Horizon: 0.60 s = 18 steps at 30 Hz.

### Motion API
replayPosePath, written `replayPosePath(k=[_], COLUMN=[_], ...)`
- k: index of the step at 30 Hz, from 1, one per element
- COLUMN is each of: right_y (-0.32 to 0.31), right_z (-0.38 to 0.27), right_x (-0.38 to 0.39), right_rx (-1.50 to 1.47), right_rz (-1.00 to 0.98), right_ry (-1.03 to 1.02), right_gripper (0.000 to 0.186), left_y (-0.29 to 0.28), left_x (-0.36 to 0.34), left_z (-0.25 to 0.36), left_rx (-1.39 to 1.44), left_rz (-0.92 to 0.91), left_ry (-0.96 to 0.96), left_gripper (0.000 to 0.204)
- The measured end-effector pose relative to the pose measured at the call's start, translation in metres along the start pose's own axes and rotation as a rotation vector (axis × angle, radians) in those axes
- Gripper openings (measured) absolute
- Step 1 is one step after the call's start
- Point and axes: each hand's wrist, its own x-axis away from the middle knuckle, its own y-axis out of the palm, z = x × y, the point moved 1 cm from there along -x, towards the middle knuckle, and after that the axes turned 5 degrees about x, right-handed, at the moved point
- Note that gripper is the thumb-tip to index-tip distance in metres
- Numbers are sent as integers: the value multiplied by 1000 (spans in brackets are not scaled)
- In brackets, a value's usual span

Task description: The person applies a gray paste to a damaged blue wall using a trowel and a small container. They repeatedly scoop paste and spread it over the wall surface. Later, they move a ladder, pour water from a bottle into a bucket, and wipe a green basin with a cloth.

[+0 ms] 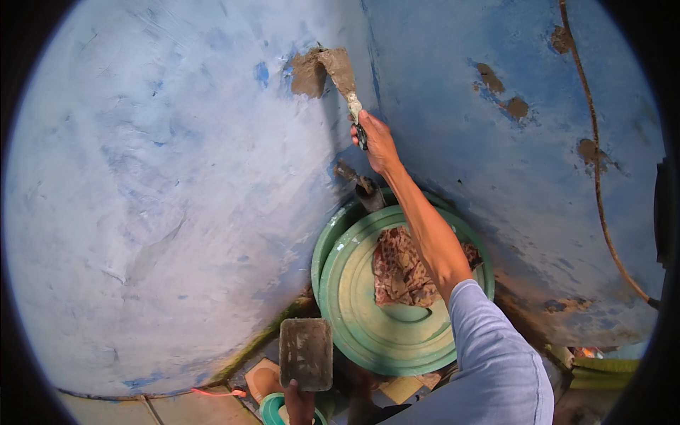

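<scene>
Putty knife [352, 101] aimed up and left at the corner's left wall [177, 198]

Nearest, at the lower edge, the left hand [301, 406] grips the near edge of a shallow rectangular tray [329, 354], its thumb over the rim. The tray's long side runs away from the person, nearly straight up the view, and its inside is smeared with grey-brown paste. A small green tub [270, 409] sits just beside that hand, lower down.

Beyond the tray stands a large round green lid [347, 297] with a crumpled patterned cloth [398, 273] lying on it; the right forearm passes over both. Behind the lid, a short dark pipe [370, 195] sticks out near the corner.

Farther up, the right hand [376, 145] is closed around the knife's handle. The long axis is steep: handle end low and right, paste-coated blade high and left. The blade overlaps the right side of a wet brown patch [307, 76]; whether its edge presses the wall cannot be told.

On the right wall [453, 134] are more brown patches [490, 78], and a thin brown cable [593, 127] runs down it.
</scene>
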Motion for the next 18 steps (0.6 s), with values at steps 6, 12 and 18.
replayPosePath(k=[6, 12, 18], right_y=[6, -17, -14], right_z=[28, 47, 12], right_x=[-31, 9, 37], right_rx=[51, 124, 489], right_rz=[30, 228, 328], right_ry=[-4, 111, -87], right_gripper=[44, 38, 32], left_y=[1, 16, 28], left_x=[5, 5, 7], left_z=[-14, -9, -4], left_rx=[-168, -172, 319], left_rz=[121, 134, 242], left_ry=[6, -11, -211], left_gripper=[34, 32, 36])
